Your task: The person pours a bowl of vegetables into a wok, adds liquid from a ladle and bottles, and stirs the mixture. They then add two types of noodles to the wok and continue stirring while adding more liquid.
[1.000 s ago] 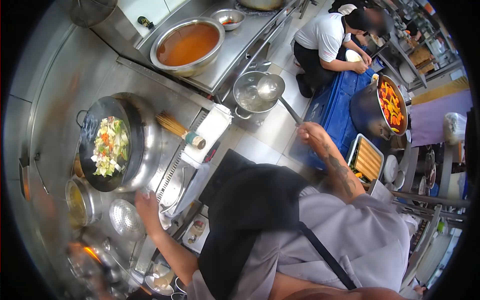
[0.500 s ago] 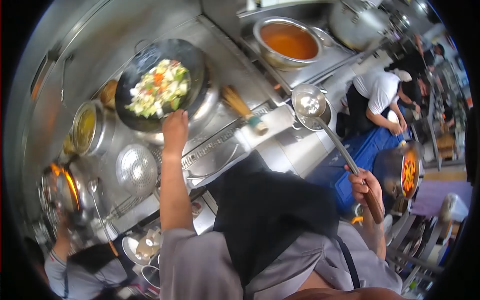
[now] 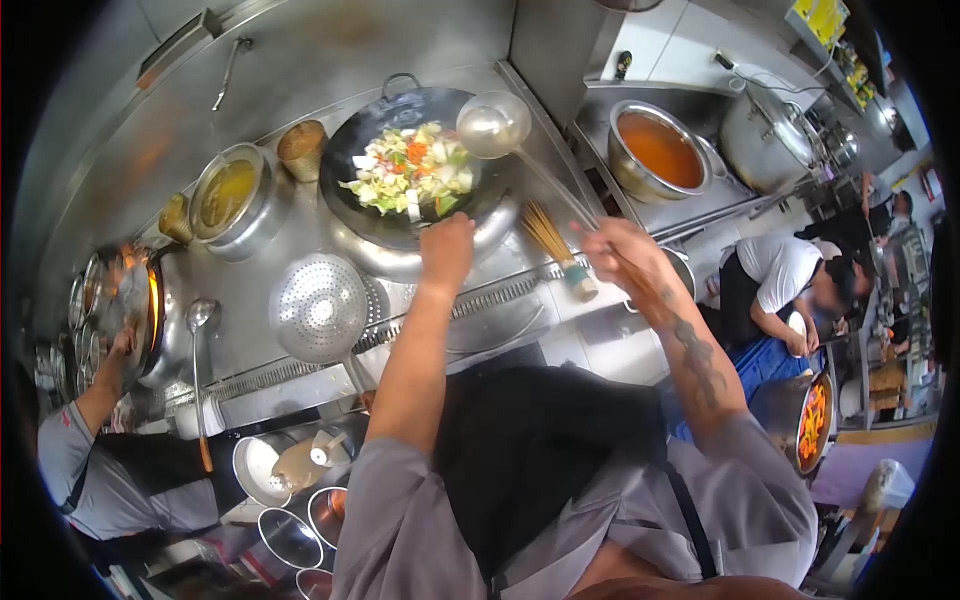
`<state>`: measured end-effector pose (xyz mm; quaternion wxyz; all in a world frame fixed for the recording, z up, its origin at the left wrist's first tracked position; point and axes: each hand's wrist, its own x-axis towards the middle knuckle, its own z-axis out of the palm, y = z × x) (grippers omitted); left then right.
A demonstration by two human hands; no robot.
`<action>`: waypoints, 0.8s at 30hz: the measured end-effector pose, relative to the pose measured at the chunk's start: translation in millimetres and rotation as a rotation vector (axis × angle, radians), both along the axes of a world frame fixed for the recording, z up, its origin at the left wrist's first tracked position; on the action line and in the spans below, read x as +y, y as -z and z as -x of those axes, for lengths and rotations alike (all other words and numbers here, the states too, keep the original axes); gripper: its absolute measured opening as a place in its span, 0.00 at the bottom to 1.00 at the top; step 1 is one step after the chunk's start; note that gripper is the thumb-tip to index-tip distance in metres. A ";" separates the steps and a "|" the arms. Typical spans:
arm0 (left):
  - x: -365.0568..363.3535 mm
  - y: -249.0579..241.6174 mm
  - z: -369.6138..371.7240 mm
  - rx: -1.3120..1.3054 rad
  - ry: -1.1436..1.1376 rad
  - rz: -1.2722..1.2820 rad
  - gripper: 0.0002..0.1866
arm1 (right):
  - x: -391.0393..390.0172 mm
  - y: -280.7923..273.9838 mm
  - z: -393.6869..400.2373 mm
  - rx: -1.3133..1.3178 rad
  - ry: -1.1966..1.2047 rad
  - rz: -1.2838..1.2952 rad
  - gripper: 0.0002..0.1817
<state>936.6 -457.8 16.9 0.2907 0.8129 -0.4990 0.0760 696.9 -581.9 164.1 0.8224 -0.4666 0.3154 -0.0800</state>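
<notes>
A dark wok [image 3: 345, 135] holds chopped vegetables [image 3: 415, 170], pale green and white with orange bits. My left hand [image 3: 447, 250] is closed at the wok's near edge, on what looks like its handle, mostly hidden by the fingers. My right hand [image 3: 625, 255] grips the handle of a long metal ladle [image 3: 493, 125], whose bowl hangs over the wok's right side. A bamboo brush [image 3: 560, 250] with a green-wrapped end lies between my two hands. Left of my left forearm rests a round perforated strainer [image 3: 318, 307].
A metal bowl of orange-red liquid [image 3: 658, 150] and a large lidded pot [image 3: 765, 140] stand at the back right. A pot of yellow liquid [image 3: 225, 197] is left of the wok. One co-worker [image 3: 125, 470] works beside flames at left; another person [image 3: 775, 280] bends over at right.
My right hand has swung the ladle from the right side up and left, over the wok. The view has shifted, so the wok appears farther right. My left hand stays at its edge.
</notes>
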 end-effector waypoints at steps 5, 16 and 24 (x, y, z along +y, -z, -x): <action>-2.6 20.5 -8.6 0.044 -0.060 -0.079 0.12 | -38.8 57.7 -97.7 0.143 -0.109 0.641 0.05; -6.4 6.5 -2.9 0.106 -0.053 -0.025 0.12 | -54.6 110.4 -139.1 0.126 -0.491 0.728 0.09; -15.0 -5.5 13.0 0.108 -0.060 -0.006 0.12 | -78.3 71.5 -110.2 0.269 -0.651 1.419 0.17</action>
